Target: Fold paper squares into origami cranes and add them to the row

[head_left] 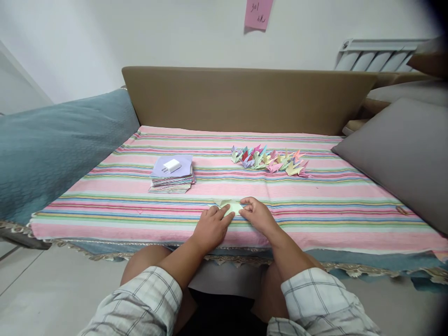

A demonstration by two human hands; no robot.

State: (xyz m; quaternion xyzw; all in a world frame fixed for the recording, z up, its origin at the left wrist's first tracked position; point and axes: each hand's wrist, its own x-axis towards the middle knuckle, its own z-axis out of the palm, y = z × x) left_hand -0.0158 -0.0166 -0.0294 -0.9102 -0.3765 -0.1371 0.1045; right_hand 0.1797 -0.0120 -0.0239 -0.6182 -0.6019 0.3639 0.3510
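A pale green folded paper [228, 205] lies on the striped cloth [315, 205] near its front edge. My left hand [211, 227] rests on the paper's left side, its index finger stretched onto the paper and pressing it flat. My right hand [258, 214] pinches the paper's right edge between thumb and fingers. Part of the paper is hidden under both hands.
A stack of coloured paper sheets [172, 176] with a white charger [171, 165] on top lies to the back left. A row of several folded paper cranes [269, 159] sits at the back right. A teal cushion [59, 144] is left, a grey cushion [402, 154] right.
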